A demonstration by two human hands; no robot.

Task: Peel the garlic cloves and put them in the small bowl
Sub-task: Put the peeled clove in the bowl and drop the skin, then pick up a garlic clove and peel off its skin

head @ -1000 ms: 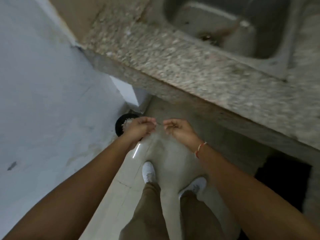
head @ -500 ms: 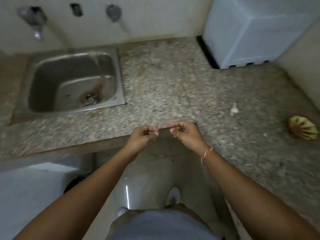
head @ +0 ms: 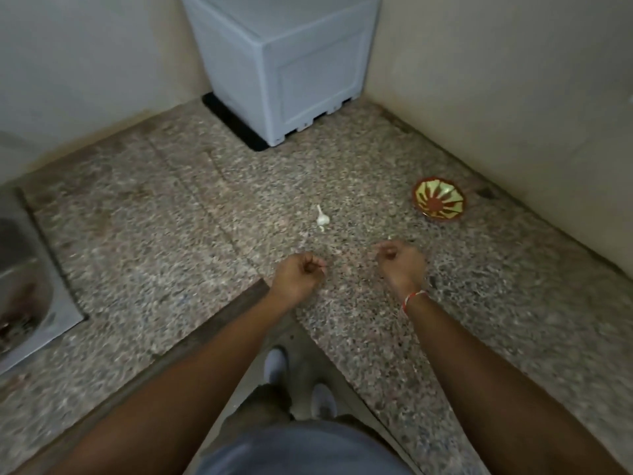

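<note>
A small white garlic bulb (head: 322, 218) lies on the speckled stone counter (head: 191, 214), just beyond my hands. The small red and yellow-green bowl (head: 439, 199) stands to the right near the wall; its inside looks bare. My left hand (head: 298, 274) hovers over the counter's inner corner with its fingers curled and thumb against them, and nothing shows in it. My right hand (head: 401, 260) is also curled, lower left of the bowl. A small white tip, apparently a garlic clove (head: 389, 237), pokes out above its fingers.
A pale blue-grey box-like appliance (head: 284, 63) stands in the back corner on a black base. A steel sink (head: 20, 286) is set in the counter at far left. Walls close in behind and to the right. My feet (head: 275, 365) stand in the counter's cut-out.
My view swung from the floor bin up and right to the counter corner. My hands, which were pinched close together, have moved apart over the counter, the right one toward the bowl.
</note>
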